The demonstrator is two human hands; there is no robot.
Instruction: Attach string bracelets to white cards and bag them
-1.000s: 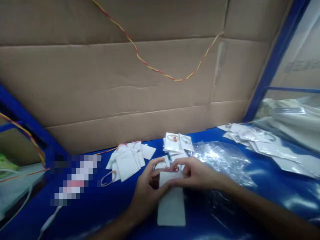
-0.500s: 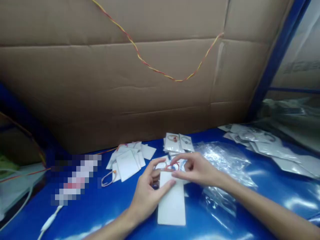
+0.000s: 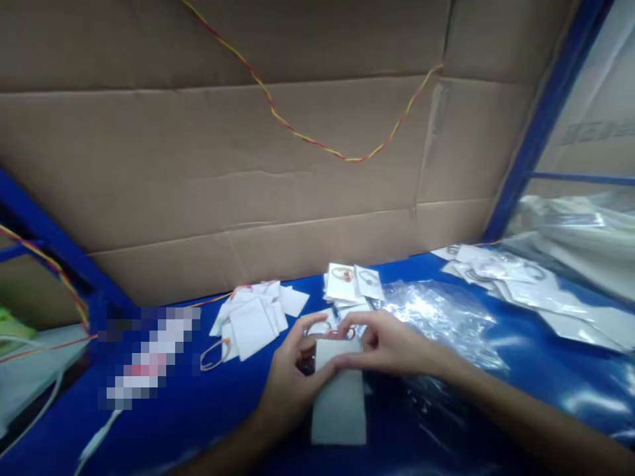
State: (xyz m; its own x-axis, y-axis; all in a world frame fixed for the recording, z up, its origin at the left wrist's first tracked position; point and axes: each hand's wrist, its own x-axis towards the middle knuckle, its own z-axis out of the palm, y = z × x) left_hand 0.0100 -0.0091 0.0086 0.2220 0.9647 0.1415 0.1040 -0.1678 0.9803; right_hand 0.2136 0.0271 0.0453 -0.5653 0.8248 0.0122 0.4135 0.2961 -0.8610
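A long white card (image 3: 339,410) is held upright in front of me near the table's front. My left hand (image 3: 292,370) grips its left edge, thumb across the front and fingers behind. My right hand (image 3: 381,340) pinches at the card's top right, its thumb meeting the left thumb. Behind the card's top edge shows a thin red cord (image 3: 348,332), partly hidden by the fingers. Just beyond the hands lie packed cards with bracelet-like loops (image 3: 341,283).
At the left is a pile of white cards (image 3: 253,327) beside a pixelated white strip with a cable. Clear plastic bags (image 3: 436,317) lie right of the hands, and more bagged cards (image 3: 526,281) at the far right. Cardboard (image 3: 297,192) stands behind the blue table (image 3: 188,416).
My right thumb has moved down and left onto the card's front, against the left thumb. My left hand still holds the card in nearly the same place.
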